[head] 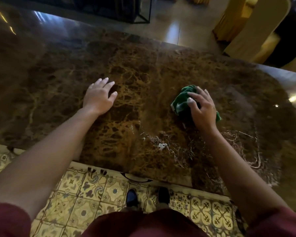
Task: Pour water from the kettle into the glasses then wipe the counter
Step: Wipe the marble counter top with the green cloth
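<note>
Right hand (202, 108) grips green cloth (181, 101); left hand (99, 96) flat, fingers spread on marble counter (143, 69). Wet puddle (161, 146) near edge may drip onto floor.

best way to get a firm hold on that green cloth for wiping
Come from above onto the green cloth's bunched middle. It lies crumpled in a mound on the counter, so the right hand can spread across its top, fingers curling over the far folds, as it does now.
</note>
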`<action>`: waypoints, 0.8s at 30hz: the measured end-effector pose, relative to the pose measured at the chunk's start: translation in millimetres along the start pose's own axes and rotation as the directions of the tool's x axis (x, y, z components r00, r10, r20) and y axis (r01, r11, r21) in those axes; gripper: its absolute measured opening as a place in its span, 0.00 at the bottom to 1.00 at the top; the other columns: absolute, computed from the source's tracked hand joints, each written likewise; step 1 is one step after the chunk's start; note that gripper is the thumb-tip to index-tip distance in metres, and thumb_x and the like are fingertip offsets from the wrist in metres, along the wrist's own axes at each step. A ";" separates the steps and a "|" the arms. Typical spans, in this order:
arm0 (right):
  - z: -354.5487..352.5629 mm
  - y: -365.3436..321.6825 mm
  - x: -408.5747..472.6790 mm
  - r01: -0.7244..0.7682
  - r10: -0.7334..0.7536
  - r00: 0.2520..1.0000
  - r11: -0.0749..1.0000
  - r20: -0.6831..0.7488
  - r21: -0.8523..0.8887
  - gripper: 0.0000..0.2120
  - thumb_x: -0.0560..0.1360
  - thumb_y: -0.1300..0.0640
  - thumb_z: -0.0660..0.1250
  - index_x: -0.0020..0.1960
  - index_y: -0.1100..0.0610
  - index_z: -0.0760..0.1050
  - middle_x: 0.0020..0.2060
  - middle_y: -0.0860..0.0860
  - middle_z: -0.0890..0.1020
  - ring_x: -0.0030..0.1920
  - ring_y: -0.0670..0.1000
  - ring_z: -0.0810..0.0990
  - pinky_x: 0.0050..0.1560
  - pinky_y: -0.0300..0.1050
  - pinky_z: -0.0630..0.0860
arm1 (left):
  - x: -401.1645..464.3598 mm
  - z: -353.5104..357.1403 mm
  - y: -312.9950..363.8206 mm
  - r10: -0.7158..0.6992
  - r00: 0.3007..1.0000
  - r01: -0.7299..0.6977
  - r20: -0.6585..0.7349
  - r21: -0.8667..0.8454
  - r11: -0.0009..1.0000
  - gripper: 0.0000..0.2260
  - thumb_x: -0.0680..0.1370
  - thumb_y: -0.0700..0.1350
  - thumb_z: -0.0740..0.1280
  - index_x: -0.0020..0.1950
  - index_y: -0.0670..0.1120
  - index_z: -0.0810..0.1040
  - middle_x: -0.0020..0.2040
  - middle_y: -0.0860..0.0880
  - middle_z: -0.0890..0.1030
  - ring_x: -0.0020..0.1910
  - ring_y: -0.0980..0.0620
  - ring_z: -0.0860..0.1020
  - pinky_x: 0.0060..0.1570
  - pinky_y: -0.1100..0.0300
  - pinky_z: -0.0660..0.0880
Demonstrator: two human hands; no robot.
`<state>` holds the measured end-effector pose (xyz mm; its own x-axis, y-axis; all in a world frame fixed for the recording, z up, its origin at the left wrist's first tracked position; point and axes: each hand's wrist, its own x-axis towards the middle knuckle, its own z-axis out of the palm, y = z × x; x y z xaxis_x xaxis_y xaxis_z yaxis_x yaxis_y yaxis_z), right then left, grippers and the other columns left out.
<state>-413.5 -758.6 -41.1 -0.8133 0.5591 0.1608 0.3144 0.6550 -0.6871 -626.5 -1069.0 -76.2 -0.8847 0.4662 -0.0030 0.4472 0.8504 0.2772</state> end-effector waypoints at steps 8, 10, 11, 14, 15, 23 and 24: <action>40.8 -27.0 -3.9 -0.001 0.027 0.995 0.963 0.092 -0.271 0.26 0.82 0.52 0.62 0.79 0.57 0.69 0.76 0.57 0.73 0.77 0.58 0.69 0.80 0.55 0.60 | -8.1 5.9 -17.9 0.027 1.000 -0.026 -0.010 0.019 0.999 0.26 0.85 0.59 0.50 0.82 0.52 0.60 0.83 0.48 0.56 0.82 0.48 0.50 0.80 0.47 0.47; 65.7 -51.6 -20.5 0.163 -0.117 0.975 0.955 0.187 -0.248 0.26 0.82 0.52 0.62 0.79 0.56 0.69 0.76 0.55 0.73 0.79 0.55 0.68 0.81 0.54 0.58 | -6.9 4.2 -20.4 0.035 0.999 -0.035 0.003 -0.010 0.999 0.26 0.85 0.60 0.52 0.81 0.52 0.60 0.83 0.48 0.55 0.82 0.48 0.49 0.80 0.47 0.46; 79.4 -65.4 -28.5 0.248 -0.197 0.954 0.942 0.225 -0.226 0.25 0.82 0.51 0.62 0.78 0.55 0.70 0.76 0.54 0.74 0.79 0.54 0.68 0.81 0.54 0.57 | -5.5 2.5 -22.1 0.043 0.999 -0.042 0.021 -0.023 0.999 0.26 0.84 0.60 0.53 0.81 0.52 0.61 0.83 0.48 0.55 0.82 0.48 0.49 0.80 0.47 0.46; 112.4 -95.7 -51.2 0.439 -0.383 0.864 0.891 0.326 -0.119 0.24 0.81 0.52 0.62 0.76 0.53 0.73 0.74 0.51 0.77 0.78 0.52 0.69 0.81 0.54 0.58 | -1.5 -4.2 -26.1 0.073 0.995 -0.071 0.071 -0.038 0.997 0.27 0.83 0.61 0.56 0.81 0.53 0.62 0.83 0.47 0.55 0.82 0.47 0.49 0.80 0.45 0.46; 116.1 -100.9 -59.0 0.486 -0.429 0.830 0.870 0.357 -0.085 0.24 0.80 0.52 0.63 0.75 0.52 0.74 0.73 0.50 0.78 0.77 0.52 0.70 0.81 0.55 0.59 | -1.2 -4.6 -26.6 0.079 0.994 -0.077 0.070 -0.033 0.997 0.27 0.83 0.61 0.56 0.81 0.53 0.62 0.83 0.47 0.55 0.82 0.47 0.49 0.79 0.45 0.46; 48.6 -44.8 -104.9 0.532 -0.550 0.700 0.827 0.456 0.180 0.19 0.73 0.59 0.68 0.62 0.52 0.85 0.64 0.46 0.84 0.74 0.51 0.74 0.74 0.57 0.69 | -9.1 0.1 -22.8 0.071 0.997 -0.071 0.008 0.006 0.997 0.27 0.84 0.61 0.53 0.81 0.52 0.61 0.83 0.47 0.56 0.82 0.47 0.49 0.80 0.47 0.45; 36.5 -33.6 -106.0 0.523 -0.528 0.736 0.841 0.424 0.140 0.18 0.72 0.59 0.68 0.61 0.52 0.85 0.63 0.46 0.84 0.72 0.52 0.74 0.72 0.57 0.70 | -9.7 1.0 -21.7 0.070 0.998 -0.070 -0.004 0.010 0.997 0.26 0.84 0.61 0.52 0.81 0.52 0.61 0.83 0.47 0.56 0.82 0.47 0.50 0.80 0.47 0.46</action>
<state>-355.6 -858.4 -60.9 -0.9721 -0.1498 0.1806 -0.2291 0.7722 -0.5927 -627.5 -1091.8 -83.1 -0.8516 0.5238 0.0200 0.5094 0.8179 0.2674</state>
